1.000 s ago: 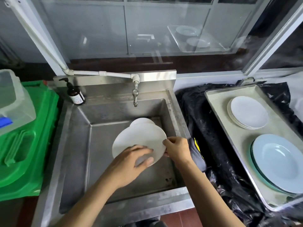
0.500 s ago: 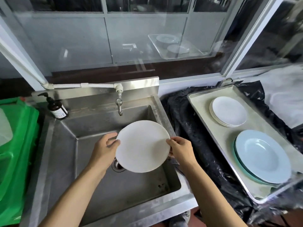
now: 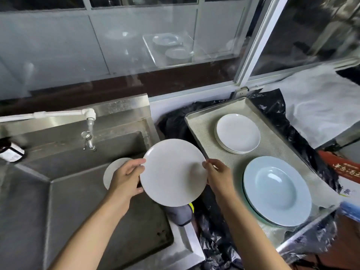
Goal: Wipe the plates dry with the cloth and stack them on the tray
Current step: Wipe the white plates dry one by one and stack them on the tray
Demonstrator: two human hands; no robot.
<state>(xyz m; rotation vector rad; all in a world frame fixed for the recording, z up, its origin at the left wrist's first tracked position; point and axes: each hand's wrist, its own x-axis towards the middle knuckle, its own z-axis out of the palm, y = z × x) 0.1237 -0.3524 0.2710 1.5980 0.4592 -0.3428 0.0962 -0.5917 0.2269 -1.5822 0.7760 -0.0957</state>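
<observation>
Both hands are holding a white plate [image 3: 173, 172] above the right edge of the sink [image 3: 78, 191]: the left hand [image 3: 126, 180] is gripping its left rim, the right hand [image 3: 218, 177] is pinching its right rim. A second white plate [image 3: 113, 172] is lying in the sink behind the left hand. A grey cloth [image 3: 180, 214] is resting on the sink's right edge below the held plate. On the tray [image 3: 202, 129], white plates [image 3: 237, 133] are sitting stacked at the far end and blue plates [image 3: 276, 193] at the near end.
</observation>
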